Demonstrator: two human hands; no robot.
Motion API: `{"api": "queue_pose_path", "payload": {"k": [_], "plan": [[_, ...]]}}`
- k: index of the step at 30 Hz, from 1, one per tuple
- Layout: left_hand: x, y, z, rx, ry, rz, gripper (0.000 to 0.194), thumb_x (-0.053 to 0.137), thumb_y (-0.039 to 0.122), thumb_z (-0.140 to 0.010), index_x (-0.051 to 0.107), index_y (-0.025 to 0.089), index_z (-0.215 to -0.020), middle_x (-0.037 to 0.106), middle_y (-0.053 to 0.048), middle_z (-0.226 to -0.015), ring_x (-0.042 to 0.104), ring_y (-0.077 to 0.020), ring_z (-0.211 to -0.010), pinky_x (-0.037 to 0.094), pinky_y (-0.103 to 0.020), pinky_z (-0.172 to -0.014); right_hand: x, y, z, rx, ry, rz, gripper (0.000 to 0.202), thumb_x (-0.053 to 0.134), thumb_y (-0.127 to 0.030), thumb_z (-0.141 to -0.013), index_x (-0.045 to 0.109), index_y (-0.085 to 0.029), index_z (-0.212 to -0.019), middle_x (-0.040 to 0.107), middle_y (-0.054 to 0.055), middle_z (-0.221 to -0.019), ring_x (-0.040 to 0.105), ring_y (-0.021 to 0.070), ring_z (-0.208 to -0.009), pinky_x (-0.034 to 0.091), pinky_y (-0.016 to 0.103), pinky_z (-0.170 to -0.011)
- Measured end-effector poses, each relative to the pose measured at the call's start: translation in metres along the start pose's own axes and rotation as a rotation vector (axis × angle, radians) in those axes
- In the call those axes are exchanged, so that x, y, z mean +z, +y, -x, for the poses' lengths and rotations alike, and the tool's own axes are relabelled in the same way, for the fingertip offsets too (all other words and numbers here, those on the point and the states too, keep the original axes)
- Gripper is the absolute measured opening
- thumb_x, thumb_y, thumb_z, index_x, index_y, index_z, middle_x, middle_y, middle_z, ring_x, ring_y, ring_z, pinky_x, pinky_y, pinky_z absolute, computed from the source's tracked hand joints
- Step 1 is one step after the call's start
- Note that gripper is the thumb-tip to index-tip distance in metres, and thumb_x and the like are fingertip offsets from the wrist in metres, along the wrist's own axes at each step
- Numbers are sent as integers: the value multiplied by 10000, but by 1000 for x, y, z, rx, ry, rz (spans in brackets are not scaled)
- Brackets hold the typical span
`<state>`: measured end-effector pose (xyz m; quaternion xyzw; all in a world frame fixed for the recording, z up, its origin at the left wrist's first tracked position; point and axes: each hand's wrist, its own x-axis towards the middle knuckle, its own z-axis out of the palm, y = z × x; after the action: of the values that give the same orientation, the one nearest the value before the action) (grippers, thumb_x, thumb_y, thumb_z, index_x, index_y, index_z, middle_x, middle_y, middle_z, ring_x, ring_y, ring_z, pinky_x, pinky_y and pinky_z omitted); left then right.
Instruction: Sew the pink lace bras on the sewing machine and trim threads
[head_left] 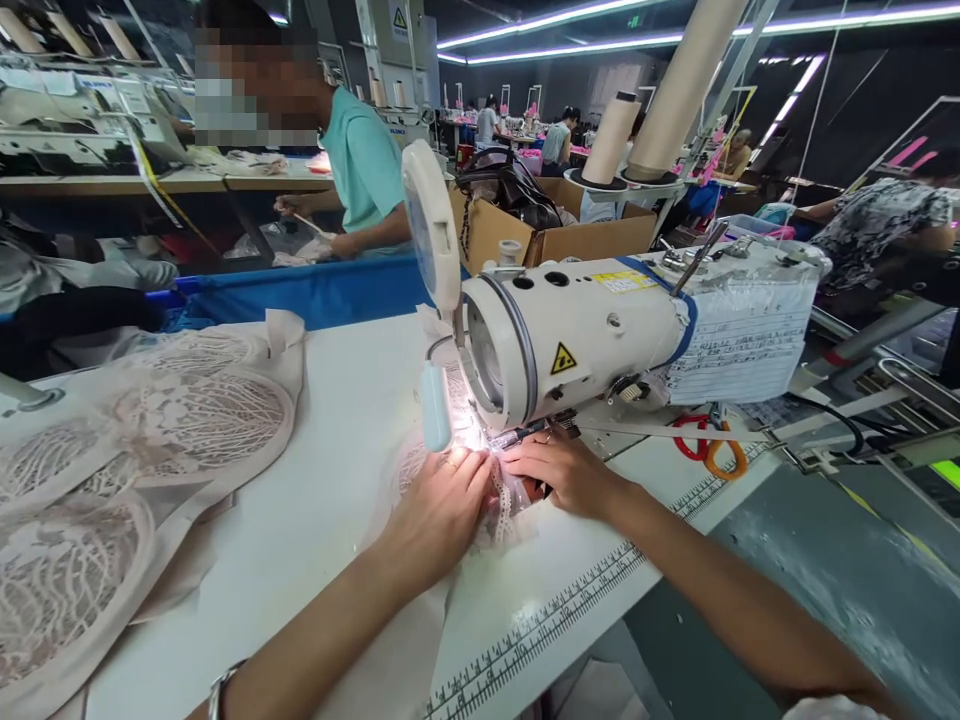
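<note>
A sewing machine (585, 340) with a white head stands over the table, its round end cover swung up. Under its brightly lit needle area lies a piece of pale pink lace fabric (504, 515) with a scalloped trim. My left hand (442, 500) presses on the lace from the left, fingers close together and bent. Opposite it, my right hand (566, 472) grips the fabric's right side, fingertips close beside the needle area. The needle and part of the lace are hidden by my fingers and the machine head.
Lace bra pieces (217, 420) lie piled at left. Orange-and-red-handled scissors (712, 447) rest right of the machine. A printed ruler (555, 620) follows the table's front edge. Behind stand a blue cloth bin (300, 295), a cardboard box (592, 238) and a co-worker (367, 165) handling fabric.
</note>
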<state>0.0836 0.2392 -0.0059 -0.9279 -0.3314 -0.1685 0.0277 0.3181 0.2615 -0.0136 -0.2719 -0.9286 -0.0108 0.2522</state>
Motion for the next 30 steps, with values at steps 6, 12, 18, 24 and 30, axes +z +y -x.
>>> {"api": "queue_pose_path", "payload": {"k": [6, 12, 18, 24, 30], "plan": [[2, -1, 1, -5, 47, -94, 278, 416, 139, -998, 630, 151, -1174, 659, -122, -1195, 575, -322, -1069, 381, -489, -905, 0, -1, -2, -20, 43, -22, 385, 445, 50, -805, 685, -147, -1033, 745, 60, -1095, 627, 214, -993, 538, 334, -832], [6, -1, 4, 5, 52, -144, 343, 330, 113, -1010, 592, 118, -1231, 673, -149, -1229, 580, -315, -1133, 360, -500, -884, -1, -2, -3, -47, 74, -1, 388, 434, 54, -802, 686, -147, -1017, 750, 50, -1085, 624, 212, -967, 525, 337, -815], [2, 2, 2, -65, 38, -158, 303, 391, 204, -1005, 607, 146, -1210, 651, -128, -1283, 555, -348, -1184, 359, -546, -908, 1, -1, -2, -25, 48, 7, 395, 444, 62, -765, 682, -148, -1001, 745, 51, -1094, 617, 215, -971, 516, 348, -805], [8, 0, 3, -67, 47, -168, 331, 349, 217, -1026, 592, 97, -1214, 642, -170, -1292, 535, -373, -1227, 355, -584, -926, 0, -1, 1, 36, -51, 21, 402, 445, 53, -796, 668, -158, -1055, 724, 75, -1150, 607, 213, -1062, 518, 341, -871], [9, -3, 2, -27, 84, -112, 283, 370, 120, -1015, 587, 154, -1194, 658, -130, -1246, 512, -338, -1268, 332, -572, -996, 0, -1, 1, -5, 3, 11, 442, 431, 64, -734, 671, -162, -1028, 743, 65, -1071, 616, 228, -1012, 517, 348, -834]]}}
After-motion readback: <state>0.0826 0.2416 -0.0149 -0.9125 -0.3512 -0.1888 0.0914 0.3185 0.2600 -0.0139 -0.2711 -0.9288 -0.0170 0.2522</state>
